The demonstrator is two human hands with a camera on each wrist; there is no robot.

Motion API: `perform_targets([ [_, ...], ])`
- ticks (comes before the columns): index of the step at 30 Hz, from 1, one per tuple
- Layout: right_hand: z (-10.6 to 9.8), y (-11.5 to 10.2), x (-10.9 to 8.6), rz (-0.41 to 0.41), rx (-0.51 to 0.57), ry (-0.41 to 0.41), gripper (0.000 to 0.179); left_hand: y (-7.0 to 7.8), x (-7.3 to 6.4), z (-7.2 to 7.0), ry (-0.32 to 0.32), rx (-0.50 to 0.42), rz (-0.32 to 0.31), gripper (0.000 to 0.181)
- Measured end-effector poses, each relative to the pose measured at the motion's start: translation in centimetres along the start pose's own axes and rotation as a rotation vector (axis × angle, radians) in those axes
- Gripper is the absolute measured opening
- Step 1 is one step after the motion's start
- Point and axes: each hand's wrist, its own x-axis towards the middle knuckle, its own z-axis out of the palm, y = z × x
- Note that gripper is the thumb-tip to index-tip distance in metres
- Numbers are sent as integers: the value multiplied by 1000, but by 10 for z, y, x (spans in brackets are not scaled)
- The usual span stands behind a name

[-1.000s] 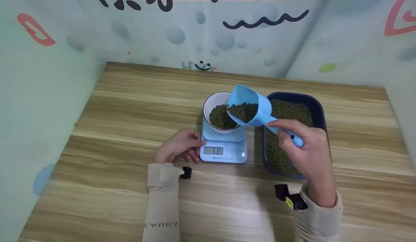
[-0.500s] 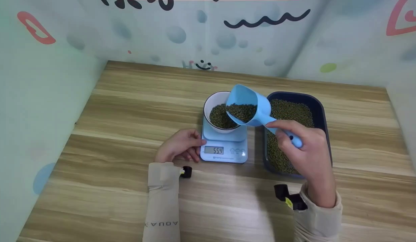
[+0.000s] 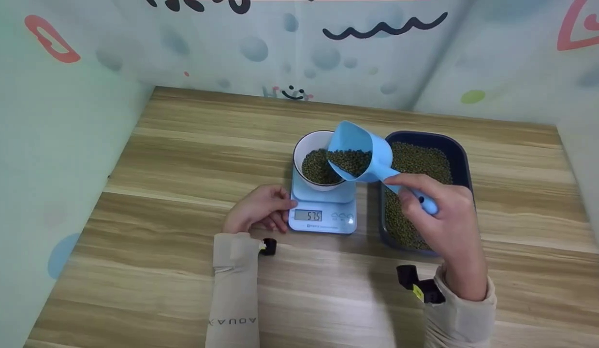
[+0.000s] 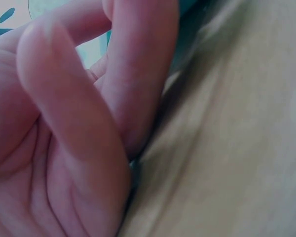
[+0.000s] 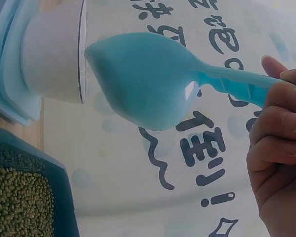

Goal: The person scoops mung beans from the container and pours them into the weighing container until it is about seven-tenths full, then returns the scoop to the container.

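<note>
While two sleeved arms (image 3: 235,290) reach in from the bottom of the frame over a wood-grained worktop (image 3: 328,290), the left hand (image 3: 260,208) rests near the centre, its grip loosely bent and clamped on nothing visible; one fingertip touches the left edge of a pale-blue scale (image 3: 326,226), perhaps to steady it. Right of centre, the right hand (image 3: 446,217) has its grip clamped around the handle (image 3: 428,205) of a blue scoop (image 3: 381,157). The scoop tilts toward the upper left, its lip over the right side of a white, dark-rimmed bowl (image 3: 305,145), seemingly so that whatever slides out lands inside; whether lip and rim touch is unclear. The bowl stands on the scale, whose display (image 3: 308,215) seems to read 575, any decimal point being hard to make out. Small green grains (image 3: 318,169) partly fill the bowl, and more lie heaped toward the scoop's lip. Just right of the scale, a dark-blue tray (image 3: 461,159) holds a wide layer of them, likely placed there for easy scooping. Farthest, across the top, is a pale, bubble-printed wall (image 3: 207,58).
</note>
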Motion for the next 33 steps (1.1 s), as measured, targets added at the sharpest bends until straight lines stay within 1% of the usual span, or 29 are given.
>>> perform_targets([
  [5, -1, 1, 0, -19, 14, 14, 27, 1, 0, 1, 6, 4, -4, 28],
  [10, -2, 1, 0, -22, 11, 18, 26, 1, -1, 1, 5, 6, -3, 28],
  [17, -3, 0, 0, -28, -5, 38, 26, 0, 1, 1, 0, 5, 19, 27],
  [23, -4, -1, 0, -36, 3, 51, 25, -1, 3, 0, -11, 11, 6, 29],
  [27, -5, -2, 0, -33, 12, 48, 25, -1, 2, -1, -18, 8, 1, 29],
  [33, -6, -6, 0, -26, 9, 32, 25, -1, 1, -1, -8, 1, 9, 29],
])
